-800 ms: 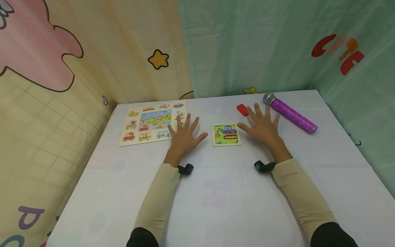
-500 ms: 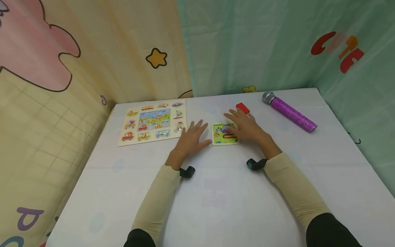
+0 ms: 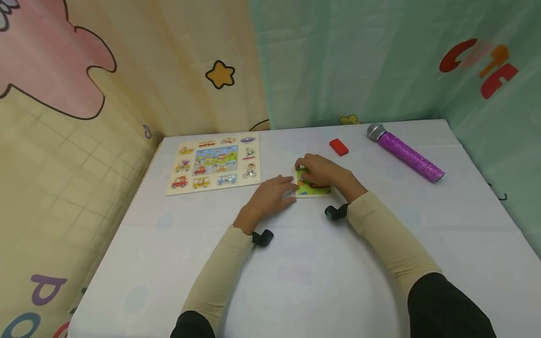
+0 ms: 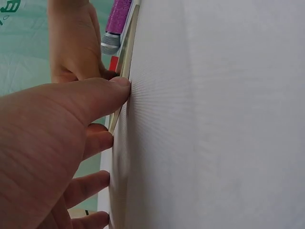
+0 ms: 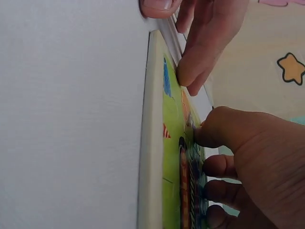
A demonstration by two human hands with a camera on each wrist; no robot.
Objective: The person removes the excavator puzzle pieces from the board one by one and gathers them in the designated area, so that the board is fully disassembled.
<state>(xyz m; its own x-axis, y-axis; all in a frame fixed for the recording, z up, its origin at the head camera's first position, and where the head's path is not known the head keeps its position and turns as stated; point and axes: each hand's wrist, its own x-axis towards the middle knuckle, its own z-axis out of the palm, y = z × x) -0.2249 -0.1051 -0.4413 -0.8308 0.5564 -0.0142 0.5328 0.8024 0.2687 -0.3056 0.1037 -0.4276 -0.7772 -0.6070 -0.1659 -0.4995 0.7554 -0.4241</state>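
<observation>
green curtain (image 3: 380, 61), upper right of frame: red and orange letters, reads roughly "cute", blurred. yellow curtain (image 3: 42, 188), lower left: a purple "p", partly cut off. nothing else legible.

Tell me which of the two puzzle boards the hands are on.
The small green puzzle board at the table's middle: the right hand lies on it and the left hand touches its edge. The large vehicle puzzle board lies untouched, farther left.

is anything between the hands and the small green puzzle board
Nothing visible. The right hand already lies on top of the small green puzzle board, fingers curled on its picture, and the left hand touches its left edge. The red block and purple microphone lie farther back, apart from it.
</observation>
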